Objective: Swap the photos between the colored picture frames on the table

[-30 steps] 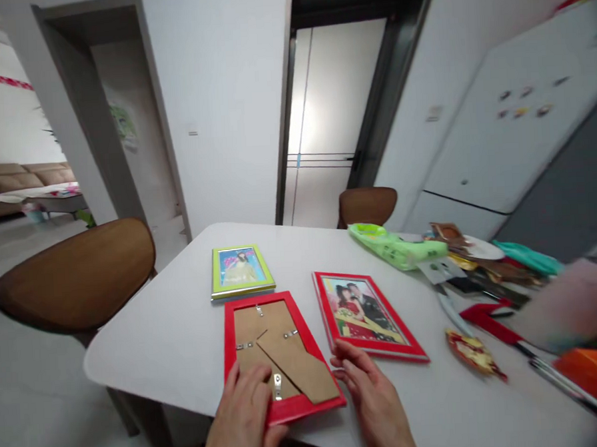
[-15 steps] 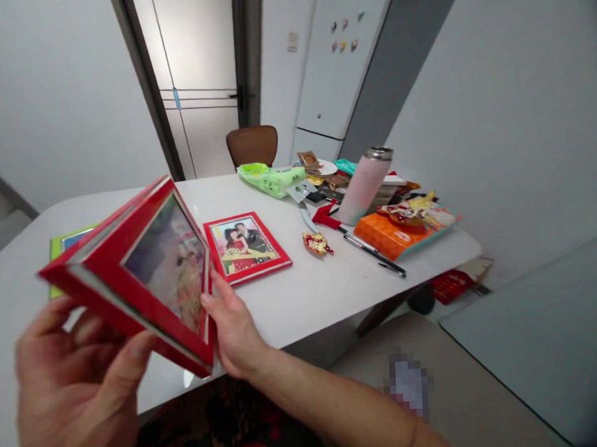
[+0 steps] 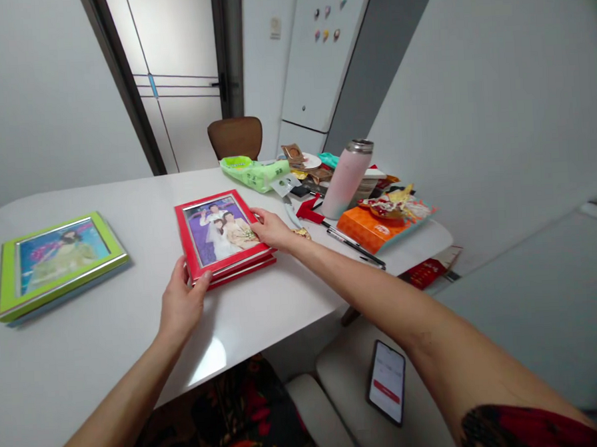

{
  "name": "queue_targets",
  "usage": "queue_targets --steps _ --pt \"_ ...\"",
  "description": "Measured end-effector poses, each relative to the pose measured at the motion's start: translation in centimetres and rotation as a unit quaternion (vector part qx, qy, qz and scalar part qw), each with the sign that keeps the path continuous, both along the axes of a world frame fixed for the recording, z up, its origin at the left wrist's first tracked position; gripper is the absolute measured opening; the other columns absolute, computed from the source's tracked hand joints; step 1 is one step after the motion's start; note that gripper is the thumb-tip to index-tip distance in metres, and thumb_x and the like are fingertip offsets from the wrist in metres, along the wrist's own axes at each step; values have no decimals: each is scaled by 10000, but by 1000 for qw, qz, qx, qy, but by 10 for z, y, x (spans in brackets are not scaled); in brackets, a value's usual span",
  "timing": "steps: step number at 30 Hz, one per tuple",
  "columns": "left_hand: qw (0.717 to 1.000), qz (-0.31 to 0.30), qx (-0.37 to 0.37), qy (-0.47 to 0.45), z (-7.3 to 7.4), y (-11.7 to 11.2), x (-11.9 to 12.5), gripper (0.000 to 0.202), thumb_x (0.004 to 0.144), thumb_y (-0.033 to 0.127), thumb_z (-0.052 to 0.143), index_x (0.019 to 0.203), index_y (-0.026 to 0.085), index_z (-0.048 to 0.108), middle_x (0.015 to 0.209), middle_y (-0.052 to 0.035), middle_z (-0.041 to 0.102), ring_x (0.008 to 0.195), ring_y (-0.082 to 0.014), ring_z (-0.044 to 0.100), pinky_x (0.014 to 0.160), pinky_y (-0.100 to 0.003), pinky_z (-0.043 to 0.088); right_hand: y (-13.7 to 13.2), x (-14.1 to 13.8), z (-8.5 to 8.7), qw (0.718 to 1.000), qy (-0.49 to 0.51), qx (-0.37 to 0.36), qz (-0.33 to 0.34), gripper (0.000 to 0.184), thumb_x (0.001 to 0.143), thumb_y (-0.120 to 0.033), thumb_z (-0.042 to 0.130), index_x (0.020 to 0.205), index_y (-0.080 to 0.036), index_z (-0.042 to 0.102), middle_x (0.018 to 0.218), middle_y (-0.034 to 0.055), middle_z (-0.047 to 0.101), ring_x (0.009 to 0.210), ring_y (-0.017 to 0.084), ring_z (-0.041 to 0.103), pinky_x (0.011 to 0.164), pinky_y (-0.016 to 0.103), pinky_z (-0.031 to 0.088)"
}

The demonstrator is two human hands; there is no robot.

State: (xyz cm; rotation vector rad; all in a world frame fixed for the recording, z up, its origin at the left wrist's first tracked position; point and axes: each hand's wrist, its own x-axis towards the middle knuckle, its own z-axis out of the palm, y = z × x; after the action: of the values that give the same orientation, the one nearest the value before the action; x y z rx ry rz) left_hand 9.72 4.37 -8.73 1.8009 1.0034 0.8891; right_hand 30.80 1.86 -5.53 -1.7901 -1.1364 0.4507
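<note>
A red picture frame (image 3: 217, 233) with a wedding photo lies face up on top of a second red frame (image 3: 245, 269) on the white table (image 3: 108, 313). My left hand (image 3: 181, 303) grips the near left corner of the top frame, thumb on its border. Over at the frame's right edge, my right hand (image 3: 271, 227) holds it with curled fingers. A green picture frame (image 3: 55, 261) lies flat at the far left of the table.
A pink flask (image 3: 345, 179), an orange box (image 3: 373, 226), pens, a green bag (image 3: 253, 172) and small clutter crowd the table's right end. A brown chair (image 3: 236, 137) stands behind. A phone (image 3: 387, 381) lies on a seat at my right.
The red frame that I held tilted in the air now lies face up on the other red frame. Both hands went down with it, and the view swung right.
</note>
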Motion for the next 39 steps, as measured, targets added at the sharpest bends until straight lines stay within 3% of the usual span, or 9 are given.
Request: queue_targets --steps 8,11,14,17,21,26,28,31,39 --pt "973 21 91 209 9 0 -2 449 775 333 485 1183 177 380 1082 -82 571 929 -232 557 762 -312 433 5 -1 -13 991 -112 -77 8 295 772 -222 482 1063 -179 503 1077 45 556 959 162 516 858 357 385" --pt "968 17 102 228 10 -6 0 473 782 324 474 1212 180 342 1099 -86 561 948 -242 551 771 -325 431 1 1 -11 985 -143 -100 4 294 797 -317 460 1043 -160 496 1073 58 526 925 170 521 794 397 418" --pt "973 -1 110 205 6 -7 -5 515 784 311 472 1242 161 290 1159 -103 517 1004 -239 520 807 -333 420 1 -3 -6 980 -172 -101 -3 298 795 -266 455 1067 -149 489 1090 85 521 975 190 493 844 383 382" --pt "970 0 131 203 0 3 -26 556 784 329 472 1255 122 261 1247 -132 425 1107 -230 435 872 -331 388 9 -29 2 979 -195 -59 19 363 776 -176 428 1133 -116 449 1166 123 478 1093 203 404 939 349 283" --pt "943 77 187 264 3 35 -73 514 772 280 480 1224 111 302 1284 -135 370 1175 -212 345 945 -339 317 38 -96 2 972 -190 6 135 358 731 -146 466 1087 -151 504 1163 72 500 1107 157 395 962 288 259" --pt "906 188 200 322 17 86 -137 495 711 170 529 1172 115 356 1339 -155 256 1240 -250 188 998 -423 159 98 -181 -11 974 -123 11 188 299 774 -263 494 1054 -157 500 1102 67 517 997 178 482 860 385 376" --pt "901 208 181 334 21 98 -156 460 679 155 552 1115 133 407 1289 -149 344 1221 -271 228 979 -448 175 121 -203 -14 982 -80 -7 170 301 799 -308 457 1061 -162 480 1089 64 506 930 172 512 783 393 426" --pt "909 200 157 331 22 103 -173 345 633 138 581 965 161 494 1128 -100 504 1168 -247 326 952 -367 250 140 -219 -15 990 -5 -27 135 300 803 -308 451 1066 -166 474 1078 62 507 901 163 521 755 373 443" --pt "955 166 101 226 31 60 -174 297 670 217 563 953 163 487 1019 -84 542 986 -237 486 835 -343 366 101 -231 6 964 221 6 147 277 803 -289 430 1006 -117 507 931 55 587 763 140 570 637 297 476"
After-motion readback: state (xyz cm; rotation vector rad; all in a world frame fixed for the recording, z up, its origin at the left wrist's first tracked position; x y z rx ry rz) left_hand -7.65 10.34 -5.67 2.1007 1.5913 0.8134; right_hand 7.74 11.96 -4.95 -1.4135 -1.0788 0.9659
